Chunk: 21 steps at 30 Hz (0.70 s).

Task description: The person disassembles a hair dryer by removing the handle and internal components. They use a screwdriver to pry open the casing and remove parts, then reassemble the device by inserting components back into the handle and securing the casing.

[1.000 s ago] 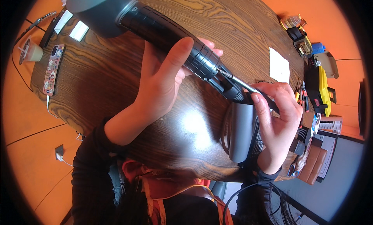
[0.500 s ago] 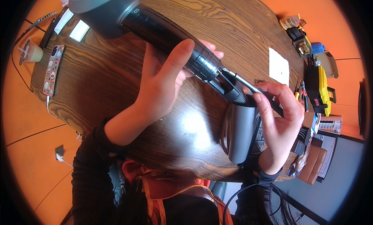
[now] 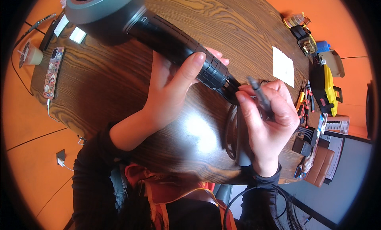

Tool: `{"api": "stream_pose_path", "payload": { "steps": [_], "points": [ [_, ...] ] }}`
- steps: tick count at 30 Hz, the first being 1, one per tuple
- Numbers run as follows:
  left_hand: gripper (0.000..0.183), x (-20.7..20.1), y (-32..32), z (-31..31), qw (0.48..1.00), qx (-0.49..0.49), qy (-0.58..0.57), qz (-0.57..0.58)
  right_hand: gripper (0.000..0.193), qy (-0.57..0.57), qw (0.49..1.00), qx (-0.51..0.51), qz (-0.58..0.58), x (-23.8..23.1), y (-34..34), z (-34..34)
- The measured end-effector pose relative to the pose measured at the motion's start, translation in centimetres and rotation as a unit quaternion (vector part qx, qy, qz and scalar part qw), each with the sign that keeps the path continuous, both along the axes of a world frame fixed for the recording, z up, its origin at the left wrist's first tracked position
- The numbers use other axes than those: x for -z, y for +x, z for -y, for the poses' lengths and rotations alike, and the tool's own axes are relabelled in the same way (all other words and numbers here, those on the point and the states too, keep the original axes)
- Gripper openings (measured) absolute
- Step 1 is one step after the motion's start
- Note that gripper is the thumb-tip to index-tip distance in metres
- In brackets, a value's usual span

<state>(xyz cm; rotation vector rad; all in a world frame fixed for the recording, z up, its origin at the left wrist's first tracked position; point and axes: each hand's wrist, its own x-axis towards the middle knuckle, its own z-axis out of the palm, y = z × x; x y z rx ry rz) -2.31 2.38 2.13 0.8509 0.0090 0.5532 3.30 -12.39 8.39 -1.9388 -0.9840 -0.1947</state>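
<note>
My left hand (image 3: 168,85) is closed around the black handle of a hair dryer (image 3: 166,35), thumb on top. The grey head (image 3: 107,19) of the dryer points to the upper left. At the handle's lower end, dark inner parts (image 3: 231,87) show uncovered. My right hand (image 3: 270,115) has thumb and fingertips at that end. It also holds a slim dark screwdriver (image 3: 260,93) between the fingers, tilted away from the handle. What the fingertips pinch there is hidden. A grey tubular sleeve (image 3: 243,152) hangs below, mostly behind my right hand.
A looped cord (image 3: 229,138) lies beside the sleeve on the wooden table (image 3: 186,142). White paper (image 3: 283,67), pliers (image 3: 304,103) and a yellow-black toolbox (image 3: 327,89) are at the right. A phone (image 3: 53,73) and a drink cup (image 3: 31,55) stand at the left.
My right hand has moved left to the handle's end, and the screwdriver has swung away from it. The dryer has shifted slightly down and right.
</note>
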Motion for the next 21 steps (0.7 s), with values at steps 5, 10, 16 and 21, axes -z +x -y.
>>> {"api": "stream_pose_path", "payload": {
  "steps": [5, 10, 16, 21],
  "points": [
    [0.026, 0.3, 0.1, 0.1, 0.997, -0.011, 0.082, 0.006, 0.016, -0.056, 0.998, 0.010, 0.029, 0.2, -0.1, -0.4],
    [0.027, 0.7, 0.1, 0.3, 0.995, -0.006, 0.102, 0.005, 0.012, -0.068, 0.997, 0.019, 0.007, 0.6, 0.1, -0.6],
    [0.027, 1.0, 0.1, 0.5, 0.995, -0.002, 0.101, 0.023, 0.016, -0.095, 0.995, 0.012, 0.025, 0.7, 0.1, -0.4],
    [0.028, 1.1, 0.1, 0.3, 0.994, 0.008, 0.111, 0.002, 0.023, -0.120, 0.990, -0.004, 0.079, 0.8, 0.0, -0.4]
  ]
}}
